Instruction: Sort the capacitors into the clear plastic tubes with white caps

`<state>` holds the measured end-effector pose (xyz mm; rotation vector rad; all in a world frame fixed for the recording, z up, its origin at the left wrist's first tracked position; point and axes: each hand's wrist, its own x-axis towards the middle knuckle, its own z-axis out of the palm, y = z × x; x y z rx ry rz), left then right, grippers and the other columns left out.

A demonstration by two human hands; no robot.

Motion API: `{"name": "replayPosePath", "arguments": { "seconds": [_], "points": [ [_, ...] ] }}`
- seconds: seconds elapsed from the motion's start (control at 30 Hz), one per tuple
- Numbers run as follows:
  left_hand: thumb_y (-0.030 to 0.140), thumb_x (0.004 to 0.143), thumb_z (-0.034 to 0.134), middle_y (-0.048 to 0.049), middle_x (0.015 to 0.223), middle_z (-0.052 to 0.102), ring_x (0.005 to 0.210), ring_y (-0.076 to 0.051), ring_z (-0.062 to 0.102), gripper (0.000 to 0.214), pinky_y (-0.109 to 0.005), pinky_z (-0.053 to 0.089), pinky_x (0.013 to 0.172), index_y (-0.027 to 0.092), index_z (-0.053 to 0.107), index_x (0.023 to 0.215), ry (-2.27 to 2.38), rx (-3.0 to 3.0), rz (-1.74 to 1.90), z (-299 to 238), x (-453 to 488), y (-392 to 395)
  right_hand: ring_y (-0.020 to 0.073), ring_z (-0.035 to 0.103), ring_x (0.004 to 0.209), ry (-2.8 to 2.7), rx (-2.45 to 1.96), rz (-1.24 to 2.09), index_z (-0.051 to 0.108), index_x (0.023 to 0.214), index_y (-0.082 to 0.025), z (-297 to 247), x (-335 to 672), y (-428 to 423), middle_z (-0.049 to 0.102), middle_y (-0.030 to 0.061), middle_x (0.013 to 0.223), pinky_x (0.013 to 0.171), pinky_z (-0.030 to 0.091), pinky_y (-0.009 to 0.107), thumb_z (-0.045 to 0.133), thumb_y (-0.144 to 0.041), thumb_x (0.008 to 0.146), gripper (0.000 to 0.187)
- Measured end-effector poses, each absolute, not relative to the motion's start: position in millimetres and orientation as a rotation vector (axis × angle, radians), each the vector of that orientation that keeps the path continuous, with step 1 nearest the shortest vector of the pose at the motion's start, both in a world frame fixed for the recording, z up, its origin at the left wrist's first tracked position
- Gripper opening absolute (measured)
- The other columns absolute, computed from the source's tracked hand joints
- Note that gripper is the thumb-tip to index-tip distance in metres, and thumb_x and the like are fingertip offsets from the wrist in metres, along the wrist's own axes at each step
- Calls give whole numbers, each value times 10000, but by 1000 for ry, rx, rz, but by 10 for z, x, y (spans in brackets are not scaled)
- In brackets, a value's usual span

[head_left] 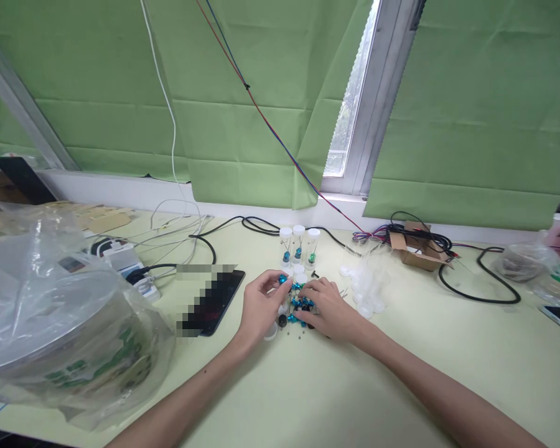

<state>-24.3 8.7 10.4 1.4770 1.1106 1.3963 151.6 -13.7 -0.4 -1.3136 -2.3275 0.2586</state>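
Observation:
My left hand [264,305] pinches a small shiny blue metal part [283,280] between thumb and fingertips. My right hand [331,311] is over a pile of similar blue metal parts [303,303], its thumb apart from its bent fingers and the fingertips among the pieces. Small black round pieces [282,321] and tiny dark bits lie around the pile. Just behind the hands, three clear tubes with white caps [285,233] stand upright, two with blue parts inside and one with a green part. A white round cap [271,331] lies beneath my left wrist.
Several clear tubes and white caps [366,305] lie to the right. A dark phone [221,305] and a power strip [124,261] are on the left, near a large plastic-wrapped spool [65,348]. A cardboard box with cables [417,255] stands at the back right.

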Motion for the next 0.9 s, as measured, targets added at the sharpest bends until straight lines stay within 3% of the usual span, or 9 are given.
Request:
{"name": "replayPosePath", "arguments": {
  "seconds": [0.13,0.4,0.9],
  "points": [
    [378,712,749,11,645,600,503,-98,506,255,-228,428,511,154,671,806,1102,1460,1410,111,-230,84,226,524,976,-2257,-1417,214,662,1047,-195,44,1501,-11,613,87,1000,861,400,366,479,-251,979,203],
    [379,714,745,20,599,567,476,-94,491,264,-223,419,470,147,661,809,1108,1450,1406,94,-239,96,178,594,757,-2399,-1527,163,695,734,-166,193,1306,287,663,50,752,665,379,259,580,-95,849,177],
    [410,692,754,27,596,548,467,-89,470,290,-228,402,471,151,663,787,1092,1452,1402,95,-240,110,228,635,742,-2512,-1673,21,680,741,-147,202,1191,275,692,106,749,593,350,278,527,-12,787,210]
  ]
}}
